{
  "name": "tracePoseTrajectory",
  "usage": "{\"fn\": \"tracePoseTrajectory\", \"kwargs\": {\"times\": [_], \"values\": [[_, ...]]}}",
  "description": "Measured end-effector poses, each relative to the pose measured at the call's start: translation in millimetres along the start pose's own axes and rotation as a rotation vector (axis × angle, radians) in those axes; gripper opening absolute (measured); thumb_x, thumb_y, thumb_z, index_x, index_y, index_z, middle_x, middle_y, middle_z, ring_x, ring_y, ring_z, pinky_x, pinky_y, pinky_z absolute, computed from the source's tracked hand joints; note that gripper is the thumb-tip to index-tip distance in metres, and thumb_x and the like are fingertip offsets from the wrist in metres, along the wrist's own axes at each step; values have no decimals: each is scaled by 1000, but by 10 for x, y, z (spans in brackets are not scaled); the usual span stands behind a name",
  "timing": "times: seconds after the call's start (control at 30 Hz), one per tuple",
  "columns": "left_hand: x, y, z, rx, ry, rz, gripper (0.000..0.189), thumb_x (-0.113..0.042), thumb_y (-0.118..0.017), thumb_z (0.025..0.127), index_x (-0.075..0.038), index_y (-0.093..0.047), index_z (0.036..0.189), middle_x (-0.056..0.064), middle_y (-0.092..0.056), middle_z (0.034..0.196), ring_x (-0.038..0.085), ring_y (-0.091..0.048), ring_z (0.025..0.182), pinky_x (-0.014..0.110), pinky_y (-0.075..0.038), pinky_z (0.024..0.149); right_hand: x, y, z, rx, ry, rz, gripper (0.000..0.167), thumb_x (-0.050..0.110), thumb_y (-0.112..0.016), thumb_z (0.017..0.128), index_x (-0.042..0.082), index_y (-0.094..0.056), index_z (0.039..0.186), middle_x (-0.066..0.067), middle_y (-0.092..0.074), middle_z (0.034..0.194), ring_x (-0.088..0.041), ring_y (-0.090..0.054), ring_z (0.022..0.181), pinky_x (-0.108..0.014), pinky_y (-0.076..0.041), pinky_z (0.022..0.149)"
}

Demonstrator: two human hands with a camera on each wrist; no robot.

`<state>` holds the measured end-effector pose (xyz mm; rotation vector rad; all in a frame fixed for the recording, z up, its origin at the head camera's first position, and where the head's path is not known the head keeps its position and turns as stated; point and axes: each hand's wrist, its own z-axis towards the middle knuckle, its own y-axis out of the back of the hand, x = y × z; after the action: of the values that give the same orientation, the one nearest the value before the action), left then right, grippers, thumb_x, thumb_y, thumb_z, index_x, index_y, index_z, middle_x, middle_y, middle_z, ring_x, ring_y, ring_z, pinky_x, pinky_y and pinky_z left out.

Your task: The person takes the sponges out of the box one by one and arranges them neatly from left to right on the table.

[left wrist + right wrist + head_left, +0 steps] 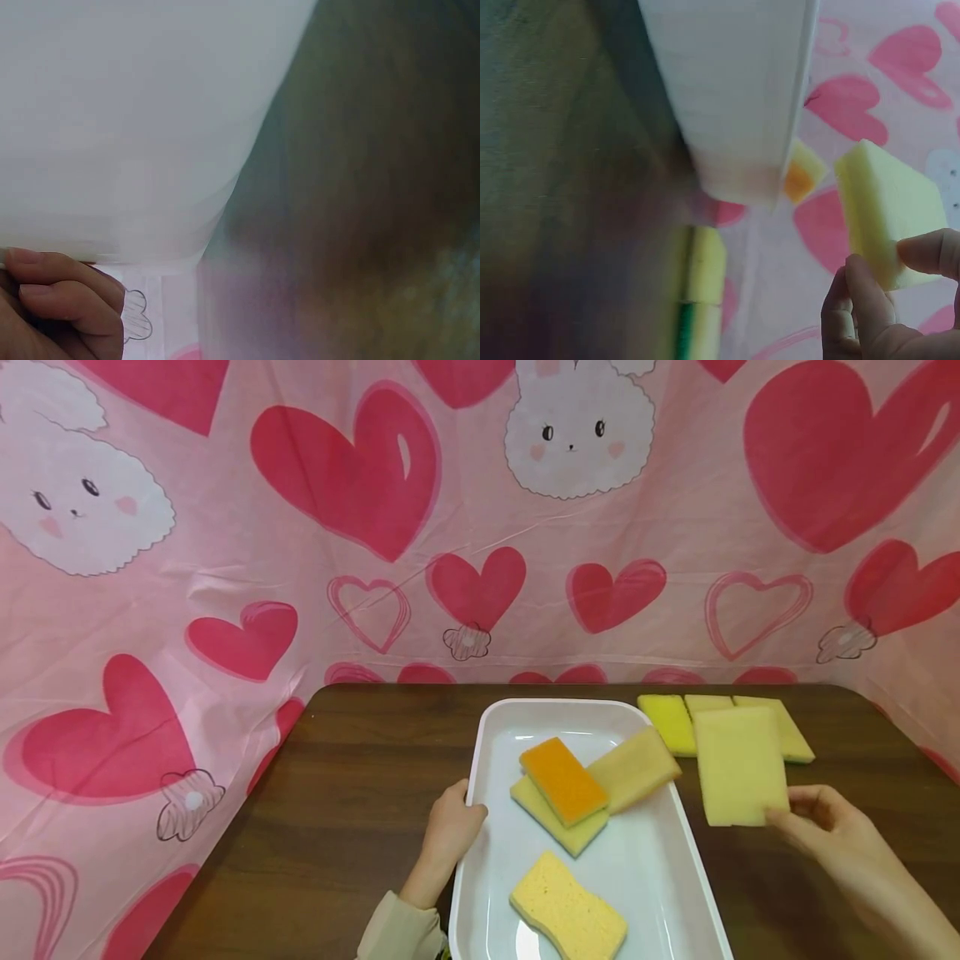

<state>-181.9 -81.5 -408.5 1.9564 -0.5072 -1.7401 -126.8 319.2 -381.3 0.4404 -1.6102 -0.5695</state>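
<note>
Pale-yellow sponge [738, 768] was pinched in the right hand [828, 827] beside the white tray [660, 877], whose left rim the left hand [453, 825] gripped; an orange sponge [564, 779] lay inside.

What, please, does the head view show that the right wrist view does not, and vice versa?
Only the head view shows the left grip on the rim of the white tray, and the notched yellow sponge lying inside it.

Only the right wrist view shows the tray's outer wall and the thick edge of the pale sponge.

Both share the right grip pinching that pale sponge, part of the tray, sponges on the table, and the heart-print cloth.
</note>
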Motion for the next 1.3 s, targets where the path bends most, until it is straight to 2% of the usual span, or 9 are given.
{"fn": "tracePoseTrajectory", "kwargs": {"times": [0.23, 0.53, 0.83, 1.13, 1.3], "values": [[1, -3, 3, 7, 8, -4, 37, -6, -53, 76, 1, -62, 111, 20, -67, 108, 28, -61, 87, 42, -52, 68, -104, 19, 66, 97, -61, 84, 47, 21, -47, 98, -17, -34, 121, 25, -55, 87, 13, -57, 80, -11, -48, 67], [21, -19, 8, -4, 4, 2, 36, -6, -54, 75, 1, -63, 109, 20, -67, 106, 28, -61, 86, 41, -51, 69, -211, -35, 137, 159, -109, 140, 43, 19, -47, 98, -18, -37, 117, 13, -58, 91, 8, -60, 79, -15, -51, 71], [25, -18, 12, -11, -12, 13, 32, -6, -53, 74, 1, -63, 104, 20, -67, 103, 28, -60, 83, 41, -51, 67, -250, -56, 224, 250, -178, 103, 54, 22, -45, 99, -24, -31, 124, -5, -62, 105, 6, -62, 81, -15, -51, 74], [31, -17, 14, 1, -4, 4, 35, -6, -53, 75, 1, -63, 108, 20, -67, 106, 29, -61, 86, 41, -51, 68, -211, -105, 269, 265, -216, 36, 52, 22, -47, 97, -25, -39, 118, -1, -65, 96, 0, -64, 77, -23, -54, 75], [31, -16, 17, 3, -3, 1, 36, -6, -53, 75, 1, -62, 109, 21, -67, 107, 29, -61, 87, 42, -52, 69, -213, -140, 305, 255, -223, 35, 52, 22, -49, 95, -25, -43, 117, 0, -65, 93, -2, -63, 76, -22, -54, 73]]}}
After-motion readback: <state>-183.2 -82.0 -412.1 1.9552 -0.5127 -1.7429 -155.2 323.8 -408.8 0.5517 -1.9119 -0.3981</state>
